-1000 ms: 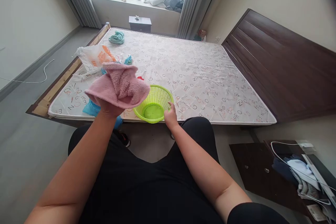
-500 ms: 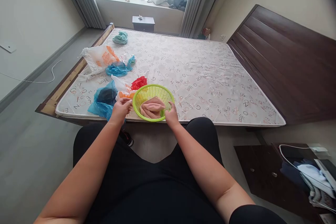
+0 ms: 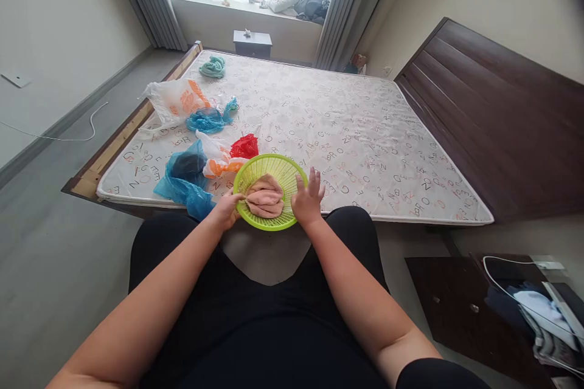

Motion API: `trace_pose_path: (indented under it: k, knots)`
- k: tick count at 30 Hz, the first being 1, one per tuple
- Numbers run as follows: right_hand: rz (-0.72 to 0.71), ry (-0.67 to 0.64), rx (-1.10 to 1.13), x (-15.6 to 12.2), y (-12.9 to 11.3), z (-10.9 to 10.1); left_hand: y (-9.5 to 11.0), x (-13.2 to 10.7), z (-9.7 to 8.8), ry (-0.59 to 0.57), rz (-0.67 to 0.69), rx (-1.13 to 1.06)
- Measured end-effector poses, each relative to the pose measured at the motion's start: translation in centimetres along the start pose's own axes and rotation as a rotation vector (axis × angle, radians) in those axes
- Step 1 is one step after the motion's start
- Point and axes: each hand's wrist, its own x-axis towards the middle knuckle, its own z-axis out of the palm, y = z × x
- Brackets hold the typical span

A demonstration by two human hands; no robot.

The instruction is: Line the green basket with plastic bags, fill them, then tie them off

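A lime-green plastic basket (image 3: 272,161) with mesh walls is at the near edge of the mattress, tilted toward me. Inside it lies a crumpled pinkish-beige cloth (image 3: 264,197). My left hand (image 3: 225,209) grips the basket's left rim, its thumb over the edge and the other fingers partly hidden beneath. At the right rim, my right hand (image 3: 308,199) has its fingers apart and raised, with nothing held; whether it touches the rim I cannot tell. A red plastic bag (image 3: 244,146) and a white-and-orange bag (image 3: 223,167) lie just behind the basket.
Blue plastic bags (image 3: 182,179) lie left of the basket, one around something dark. Farther back on the mattress (image 3: 356,134) are a white bag with orange print (image 3: 176,100), another blue bag (image 3: 207,120) and a teal cloth (image 3: 213,67). A dark headboard (image 3: 493,109) stands at right.
The basket has moved slightly toward me and tilted more. My right hand has let go of the rim and spread its fingers. My left hand has shifted nearer along the left rim.
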Motion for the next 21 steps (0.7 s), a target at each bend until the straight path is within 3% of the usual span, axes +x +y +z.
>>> trace_pose_path:
  k: [2, 5, 7, 13, 17, 21]
  knots:
    - [-0.099, -0.119, -0.072, -0.3, -0.9, 0.3, -1.3, -0.6, 0.9, 0.016, 0.075, 0.026]
    - [-0.233, -0.508, -0.082, -0.8, -1.5, 2.0, -3.2, -1.4, 2.5, 0.03, 0.166, 0.048]
    - [-0.26, -0.658, -0.124, -1.1, -1.1, 3.8, -4.2, -1.8, 3.4, 0.031, 0.159, 0.051]
    - [-0.13, -0.688, -0.276, -1.0, 1.7, 8.4, -5.2, -3.0, 4.3, -0.126, -0.021, 0.219]
    - [0.019, -0.624, -0.352, -0.6, 2.5, 9.3, -5.0, -3.9, 4.6, -0.139, -0.177, 0.239]
    - [0.138, -0.57, -0.33, -0.1, 3.0, 9.2, -5.1, -4.2, 5.2, -0.135, -0.183, 0.151]
